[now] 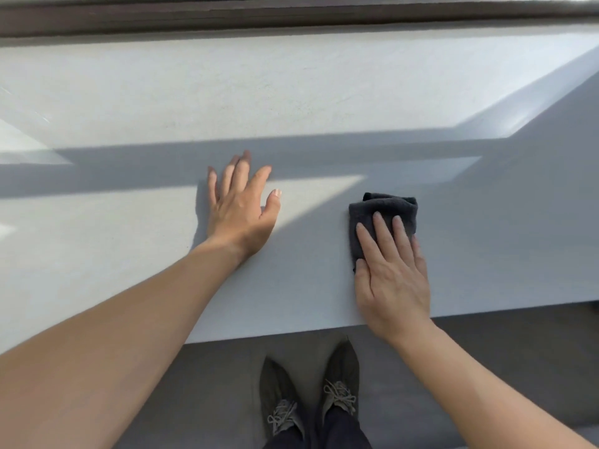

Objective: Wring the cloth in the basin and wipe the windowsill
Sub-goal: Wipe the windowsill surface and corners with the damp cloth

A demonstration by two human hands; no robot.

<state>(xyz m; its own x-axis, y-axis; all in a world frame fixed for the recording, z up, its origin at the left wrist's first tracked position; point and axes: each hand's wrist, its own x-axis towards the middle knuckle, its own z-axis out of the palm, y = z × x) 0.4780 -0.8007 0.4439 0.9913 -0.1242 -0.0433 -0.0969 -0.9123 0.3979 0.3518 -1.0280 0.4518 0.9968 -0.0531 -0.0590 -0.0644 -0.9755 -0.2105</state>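
The dark grey cloth (382, 218), folded into a thick pad, lies flat on the white windowsill (291, 102), to the right of centre & nearer the front edge than the window. The right hand (390, 277) lies on top of it w/ fingers straight and close together, pressing down — palm over the cloth's near part, fingertips reaching abt to its middle, thumb along the cloth's left edge; nothing is pinched or curled round. The far half of the cloth shows beyond the fingers, w/ a fold visible at its back edge. The left hand (241, 205) rests flat on the bare sill well to the left of the cloth, fingers extended & slightly fanned, thumb out to the side, holding nothing. Sunlight and broad shadow bands cross the sill — the left hand's fingertips sit in a shadow band. A dark window frame (291, 17) runs along the sill's far edge. Below the front edge, two grey laced shoes (311, 396) stand on a grey floor (486, 367).
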